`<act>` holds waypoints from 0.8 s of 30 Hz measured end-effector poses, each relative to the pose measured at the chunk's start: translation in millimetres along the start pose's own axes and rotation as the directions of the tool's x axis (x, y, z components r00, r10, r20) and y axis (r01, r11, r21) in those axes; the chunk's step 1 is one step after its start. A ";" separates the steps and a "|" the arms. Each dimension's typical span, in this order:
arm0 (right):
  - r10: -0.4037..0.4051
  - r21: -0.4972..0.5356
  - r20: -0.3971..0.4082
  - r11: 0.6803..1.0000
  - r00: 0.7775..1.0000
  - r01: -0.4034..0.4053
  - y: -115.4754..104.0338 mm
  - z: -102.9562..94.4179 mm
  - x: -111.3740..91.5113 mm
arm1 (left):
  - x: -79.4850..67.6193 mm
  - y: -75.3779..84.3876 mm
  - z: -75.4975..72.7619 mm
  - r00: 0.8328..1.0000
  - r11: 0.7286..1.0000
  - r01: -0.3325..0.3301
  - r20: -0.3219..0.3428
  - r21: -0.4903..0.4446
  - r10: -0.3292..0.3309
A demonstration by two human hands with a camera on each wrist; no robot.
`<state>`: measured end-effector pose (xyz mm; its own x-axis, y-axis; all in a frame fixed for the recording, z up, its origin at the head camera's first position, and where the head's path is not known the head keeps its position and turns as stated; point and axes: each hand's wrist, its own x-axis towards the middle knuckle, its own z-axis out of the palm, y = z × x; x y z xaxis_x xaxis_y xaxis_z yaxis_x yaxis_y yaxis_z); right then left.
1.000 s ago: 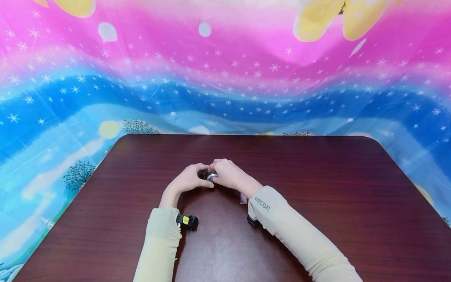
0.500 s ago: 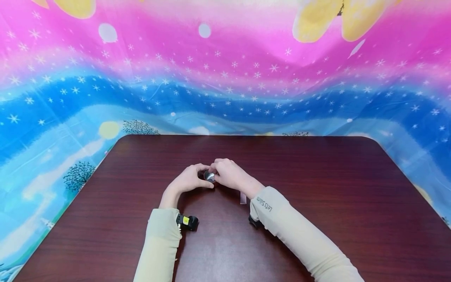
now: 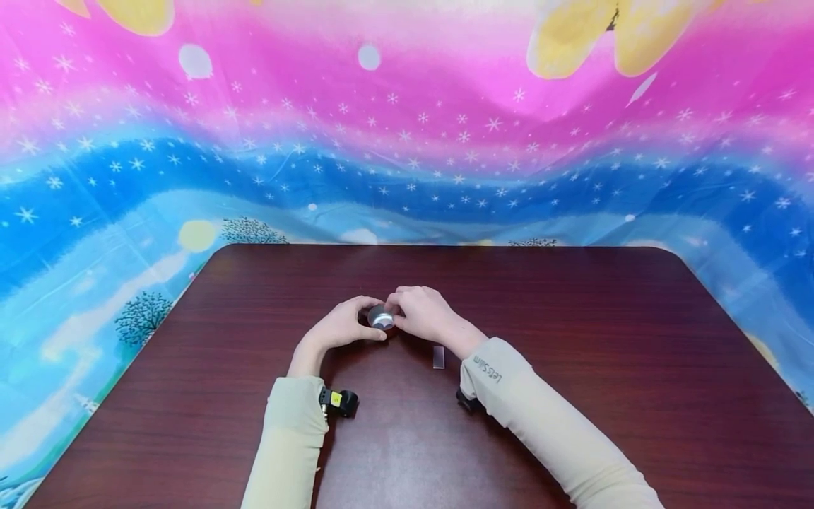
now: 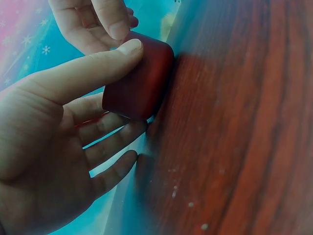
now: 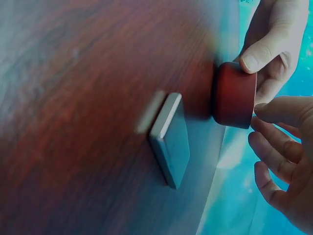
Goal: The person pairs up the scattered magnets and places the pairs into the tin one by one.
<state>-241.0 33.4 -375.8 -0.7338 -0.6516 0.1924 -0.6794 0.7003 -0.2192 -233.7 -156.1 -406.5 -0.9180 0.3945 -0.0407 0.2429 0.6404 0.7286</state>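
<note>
Apparently steadying it, the left hand (image 3: 340,322) grips the small red bowl (image 5: 235,98) out at twelve o'clock while the right hand (image 3: 427,314) touches its three-o'clock side, pinching or not I can't tell, and the next move likely needs that grip firm.

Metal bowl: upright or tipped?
Upright: the head view looks into the metal bowl's shiny inside; in the right wrist view its base faces the table.

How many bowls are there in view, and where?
1. The small round bowl is between the left hand and the right hand; all three views show the same one.
</note>
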 end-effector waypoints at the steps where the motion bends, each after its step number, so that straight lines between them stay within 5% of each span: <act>1: -0.001 0.010 0.001 1.000 1.000 0.001 0.7 -0.6 -1.0 | -0.2 0.5 0.1 1.000 1.000 -0.003 0.001 0.003 0.003; 24: 0.074 0.098 0.066 0.992 0.995 -0.080 14.6 -10.2 -21.3 | 0.4 13.9 -0.6 1.000 0.992 -0.015 -0.002 0.124 0.015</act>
<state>-235.4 60.5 -373.3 -0.7796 -0.6162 0.1118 -0.6144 0.7182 -0.3265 -230.9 -147.4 -396.1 -0.9147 0.4031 -0.0284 0.2935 0.7111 0.6389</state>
